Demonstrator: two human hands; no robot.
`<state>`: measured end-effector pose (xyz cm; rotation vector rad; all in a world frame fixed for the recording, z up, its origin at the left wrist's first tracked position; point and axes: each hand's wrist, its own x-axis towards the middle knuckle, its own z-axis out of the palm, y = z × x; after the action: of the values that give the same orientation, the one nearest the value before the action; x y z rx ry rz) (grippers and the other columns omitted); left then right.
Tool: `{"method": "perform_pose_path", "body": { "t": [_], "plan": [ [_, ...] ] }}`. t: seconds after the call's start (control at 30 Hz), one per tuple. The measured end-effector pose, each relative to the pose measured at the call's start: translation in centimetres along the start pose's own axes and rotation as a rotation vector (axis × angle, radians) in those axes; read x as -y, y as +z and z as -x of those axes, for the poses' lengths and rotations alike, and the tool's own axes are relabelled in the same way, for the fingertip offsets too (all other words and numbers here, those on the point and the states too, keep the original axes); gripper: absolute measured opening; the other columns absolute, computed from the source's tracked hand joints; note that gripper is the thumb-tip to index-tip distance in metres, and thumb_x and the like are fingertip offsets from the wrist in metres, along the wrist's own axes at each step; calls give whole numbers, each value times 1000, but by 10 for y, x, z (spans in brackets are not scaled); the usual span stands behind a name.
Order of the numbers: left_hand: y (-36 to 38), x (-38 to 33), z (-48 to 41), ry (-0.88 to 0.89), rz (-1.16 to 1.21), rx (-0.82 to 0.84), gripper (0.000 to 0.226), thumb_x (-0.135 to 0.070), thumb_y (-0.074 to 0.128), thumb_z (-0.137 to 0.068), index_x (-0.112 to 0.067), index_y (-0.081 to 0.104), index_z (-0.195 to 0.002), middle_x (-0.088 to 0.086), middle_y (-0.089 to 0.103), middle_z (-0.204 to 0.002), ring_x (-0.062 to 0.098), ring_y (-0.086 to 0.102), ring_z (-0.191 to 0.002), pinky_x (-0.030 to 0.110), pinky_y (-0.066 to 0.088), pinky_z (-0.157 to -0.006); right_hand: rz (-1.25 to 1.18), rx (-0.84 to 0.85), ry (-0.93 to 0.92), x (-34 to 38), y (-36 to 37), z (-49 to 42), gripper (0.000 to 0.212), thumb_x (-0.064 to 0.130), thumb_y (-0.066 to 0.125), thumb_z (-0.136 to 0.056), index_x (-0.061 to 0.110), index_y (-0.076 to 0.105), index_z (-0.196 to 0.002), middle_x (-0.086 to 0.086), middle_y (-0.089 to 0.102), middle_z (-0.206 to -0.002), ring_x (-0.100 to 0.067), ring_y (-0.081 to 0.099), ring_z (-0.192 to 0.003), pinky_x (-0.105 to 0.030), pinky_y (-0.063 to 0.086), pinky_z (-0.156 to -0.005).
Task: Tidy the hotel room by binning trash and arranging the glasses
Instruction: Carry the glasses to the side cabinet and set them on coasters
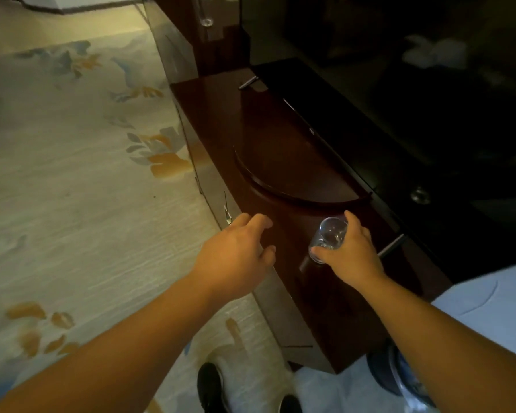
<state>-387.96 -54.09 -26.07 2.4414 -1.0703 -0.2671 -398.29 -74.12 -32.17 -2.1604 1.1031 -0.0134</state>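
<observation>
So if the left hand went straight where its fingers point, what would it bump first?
Probably the curved wooden stand on the cabinet, just ahead of the left hand. Height is hard to judge, so it might pass over to the television behind.

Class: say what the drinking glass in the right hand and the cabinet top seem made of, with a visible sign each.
Drinking glass: probably clear glass; see-through with bright glints. Cabinet top: likely dark reddish wood or veneer, gloss-lacquered; it mirrors light.
</observation>
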Motion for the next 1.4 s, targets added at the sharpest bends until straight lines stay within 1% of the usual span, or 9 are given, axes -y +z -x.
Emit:
{"method": "perform_pose_path", "body": {
  "t": [0.2, 0.33, 0.5, 0.7, 0.8, 1.0, 1.17, 1.3, 1.4],
  "plan": [
    [-2, 25, -31, 101, 20, 84, 42, -43, 49, -89, -30, 42, -128, -6, 53, -114, 14, 61, -83, 39, 54, -69, -44, -92, 103, -1, 16, -7, 94, 30, 81, -70, 24, 23, -144, -9, 42, -139, -30, 56, -110, -35, 47, -75],
    [-4, 37, -39, 127, 27, 104, 41, -43, 49, -89, -31, 42, -128, -6, 53, -113, 13, 61, -82, 39, 55, -68, -98, -134, 139, -2, 20, -11, 76, 25, 80, -72, 24, 34, -132, -3, 56, -121, -19, 58, -90, -28, 43, -63],
    [-16, 50, -45, 134, 39, 82, 40, -43, 50, -89, -30, 43, -127, -8, 52, -111, 8, 59, -78, 34, 54, -65, -128, -157, 129, 11, 26, -7, 71, 24, 81, -72, 25, 36, -127, 0, 56, -114, -16, 58, -85, -20, 39, -52],
    [-61, 73, -57, 112, 31, -1, 39, -42, 51, -89, -33, 43, -126, -11, 50, -109, 0, 48, -68, 23, 45, -60, -221, -189, -7, 77, 30, -11, 67, 27, 82, -68, 28, 40, -120, 2, 53, -115, -15, 60, -90, -17, 43, -56],
    [-93, 85, -63, 90, 7, -43, 40, -42, 49, -89, -35, 42, -127, -11, 50, -113, 6, 56, -80, 26, 49, -65, -276, -209, -109, 123, 32, -14, 63, 27, 83, -65, 36, 40, -110, 5, 50, -113, -6, 58, -88, -15, 41, -57],
    [-154, 121, -70, 63, -41, -148, 41, -43, 49, -88, -34, 42, -127, -9, 51, -117, 10, 58, -88, 22, 35, -60, -379, -162, -264, 211, 36, -21, 64, 31, 83, -64, 47, 38, -105, 20, 52, -107, -1, 56, -93, -22, 49, -65],
    [-200, 156, -79, -4, -62, -255, 41, -45, 50, -88, -36, 41, -126, -8, 50, -119, 13, 61, -96, 29, 49, -69, -515, -94, -377, 277, 43, -28, 71, 37, 85, -61, 46, 40, -115, 23, 60, -107, 3, 57, -96, -17, 48, -66],
    [-231, 185, -96, -51, -67, -319, 40, -45, 51, -87, -34, 43, -124, -7, 52, -120, 16, 61, -97, 37, 53, -75, -597, -53, -441, 327, 51, -46, 70, 53, 83, -45, 41, 48, -104, 18, 63, -106, 2, 63, -90, -20, 51, -69],
    [-245, 206, -115, -85, -79, -345, 41, -45, 51, -88, -35, 43, -126, -8, 51, -121, 14, 59, -99, 37, 53, -77, -633, -9, -485, 361, 64, -70, 65, 47, 85, -49, 42, 50, -103, 14, 62, -108, -3, 63, -95, -25, 53, -75]
  ]
}}
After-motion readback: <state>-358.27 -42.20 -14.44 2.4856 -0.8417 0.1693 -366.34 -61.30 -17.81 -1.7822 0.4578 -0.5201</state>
